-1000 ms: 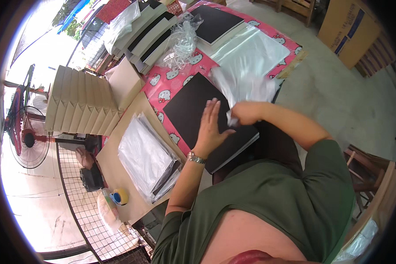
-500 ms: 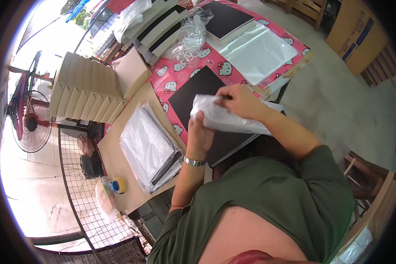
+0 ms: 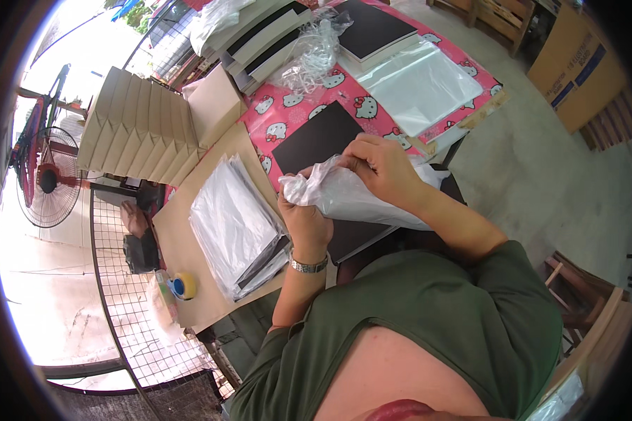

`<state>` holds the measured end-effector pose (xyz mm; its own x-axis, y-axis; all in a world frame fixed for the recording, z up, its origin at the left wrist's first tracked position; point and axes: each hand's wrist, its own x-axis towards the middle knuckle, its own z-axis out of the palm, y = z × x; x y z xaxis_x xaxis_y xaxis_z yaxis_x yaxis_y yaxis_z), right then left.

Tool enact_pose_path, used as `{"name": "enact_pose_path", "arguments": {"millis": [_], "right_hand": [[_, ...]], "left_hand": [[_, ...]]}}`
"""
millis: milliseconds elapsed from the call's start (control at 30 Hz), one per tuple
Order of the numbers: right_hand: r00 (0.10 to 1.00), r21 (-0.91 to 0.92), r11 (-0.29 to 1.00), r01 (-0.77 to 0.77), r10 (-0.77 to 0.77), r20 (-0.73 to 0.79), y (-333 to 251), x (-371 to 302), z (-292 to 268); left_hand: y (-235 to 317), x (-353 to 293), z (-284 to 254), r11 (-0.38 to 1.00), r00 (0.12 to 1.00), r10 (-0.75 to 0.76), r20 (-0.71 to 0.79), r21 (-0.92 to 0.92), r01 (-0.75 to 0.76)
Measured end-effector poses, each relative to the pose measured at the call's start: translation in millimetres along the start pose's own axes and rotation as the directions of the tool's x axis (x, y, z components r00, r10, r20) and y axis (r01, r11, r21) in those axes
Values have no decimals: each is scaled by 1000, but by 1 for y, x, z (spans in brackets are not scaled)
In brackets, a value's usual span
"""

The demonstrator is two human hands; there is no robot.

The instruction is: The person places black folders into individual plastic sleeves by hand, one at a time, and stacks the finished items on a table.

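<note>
Brightly patterned, a pink cover (image 3: 340, 88) spreads over the bench (image 3: 483, 110), beside a grey floor (image 3: 527, 175). A thin, crinkled plastic bag (image 3: 354, 196) is over a flat black board (image 3: 323, 133), its bunched end in the left hand's (image 3: 307, 226) grip; the right hand (image 3: 383, 165) pinches it too. Leftward, a glossy wrapped stack (image 3: 232, 217) rests on brown card (image 3: 172, 231).

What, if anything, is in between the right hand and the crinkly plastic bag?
Nothing that I can see. The right hand is already touching the plastic bag, pinching it near its bunched end, and the left hand holds that end too. The black sheets are underneath, not in between.
</note>
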<state>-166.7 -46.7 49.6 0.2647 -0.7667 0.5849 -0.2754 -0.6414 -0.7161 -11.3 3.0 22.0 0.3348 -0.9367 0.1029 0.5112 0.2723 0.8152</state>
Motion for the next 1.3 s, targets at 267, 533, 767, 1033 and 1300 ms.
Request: {"name": "enact_pose_path", "arguments": {"millis": [267, 533, 767, 1033, 1300], "right_hand": [[1000, 91, 996, 0, 2, -21, -16, 4, 15], [990, 241, 965, 101, -74, -118, -1, 33, 18], [569, 501, 556, -663, -60, 820, -22, 12, 22], [537, 505, 404, -763, -39, 843, 6, 25, -7], [830, 829, 44, -557, 69, 554, 31, 36, -35]], "left_hand": [[15, 3, 16, 996, 993, -80, -81, 38, 83], [25, 2, -7, 966, 996, 83, 21, 243, -86], [68, 3, -70, 949, 950, -299, 86, -73, 306], [115, -37, -118, 860, 820, -479, 312, 353, 368], [94, -23, -105, 417, 627, -748, 218, 889, 189]]}}
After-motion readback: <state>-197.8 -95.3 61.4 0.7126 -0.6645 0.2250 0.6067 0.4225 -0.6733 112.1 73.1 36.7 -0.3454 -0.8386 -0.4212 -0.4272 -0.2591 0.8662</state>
